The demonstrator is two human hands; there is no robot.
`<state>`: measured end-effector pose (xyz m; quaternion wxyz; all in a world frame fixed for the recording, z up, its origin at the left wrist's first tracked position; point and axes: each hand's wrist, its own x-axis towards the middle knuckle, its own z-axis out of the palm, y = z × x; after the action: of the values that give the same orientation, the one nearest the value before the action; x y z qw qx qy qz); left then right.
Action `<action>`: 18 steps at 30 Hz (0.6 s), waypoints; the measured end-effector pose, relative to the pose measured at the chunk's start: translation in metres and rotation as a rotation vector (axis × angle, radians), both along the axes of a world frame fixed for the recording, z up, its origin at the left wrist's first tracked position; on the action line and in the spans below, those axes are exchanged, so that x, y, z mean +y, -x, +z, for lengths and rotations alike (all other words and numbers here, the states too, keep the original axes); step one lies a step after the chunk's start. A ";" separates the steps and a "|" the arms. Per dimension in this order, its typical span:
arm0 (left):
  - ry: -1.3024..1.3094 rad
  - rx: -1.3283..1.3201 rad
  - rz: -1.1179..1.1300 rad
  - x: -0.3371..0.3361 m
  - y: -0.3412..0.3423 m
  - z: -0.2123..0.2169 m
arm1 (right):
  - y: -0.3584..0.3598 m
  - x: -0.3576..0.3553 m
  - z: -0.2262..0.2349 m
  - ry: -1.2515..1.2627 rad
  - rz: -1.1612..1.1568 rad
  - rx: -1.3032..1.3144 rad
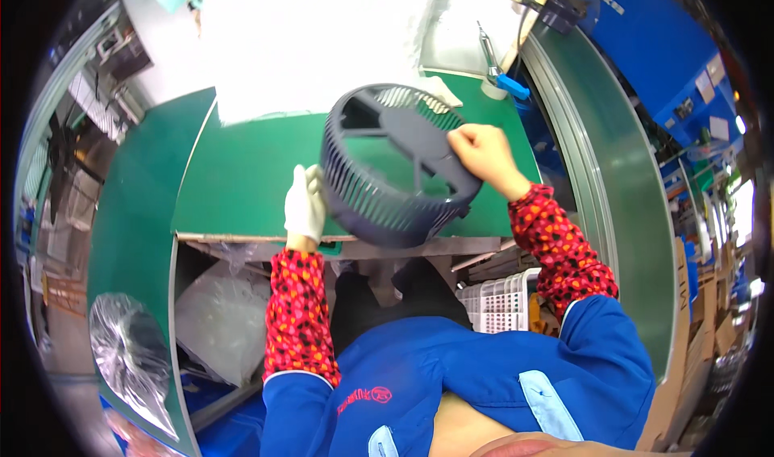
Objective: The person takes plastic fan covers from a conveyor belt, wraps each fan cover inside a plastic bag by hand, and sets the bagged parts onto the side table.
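Observation:
A round dark grey plastic fan grille [379,171] with slatted sides is held tilted above the near edge of the green table [234,175]. My left hand [305,203], in a white glove, grips its lower left rim. My bare right hand [482,154] holds its upper right rim by the spokes. Both forearms wear red patterned sleeve covers over a blue jacket.
A white sheet [306,45] covers the far part of the table. A tool with a blue handle [504,78] lies at the far right by a grey conveyor [613,175]. Below the table are clear plastic bags [222,320] and a white crate [500,300].

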<state>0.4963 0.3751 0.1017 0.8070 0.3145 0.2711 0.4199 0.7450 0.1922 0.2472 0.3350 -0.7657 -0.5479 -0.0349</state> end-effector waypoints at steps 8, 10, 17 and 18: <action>-0.211 0.513 0.085 0.014 0.038 -0.006 | 0.031 0.029 0.002 0.044 0.414 -0.167; -0.254 0.554 0.106 0.014 0.039 -0.009 | 0.024 0.043 0.011 -0.130 0.426 -0.184; -0.268 0.433 0.189 0.002 0.039 0.004 | -0.126 0.126 -0.066 -0.095 -0.126 0.011; -0.293 0.413 0.185 0.000 0.038 0.008 | -0.150 0.133 -0.086 -0.090 -0.116 0.009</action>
<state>0.4584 0.3748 0.1101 0.6385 0.4811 0.3940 0.4535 0.8954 0.3251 0.1613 0.3691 -0.7805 -0.4990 -0.0754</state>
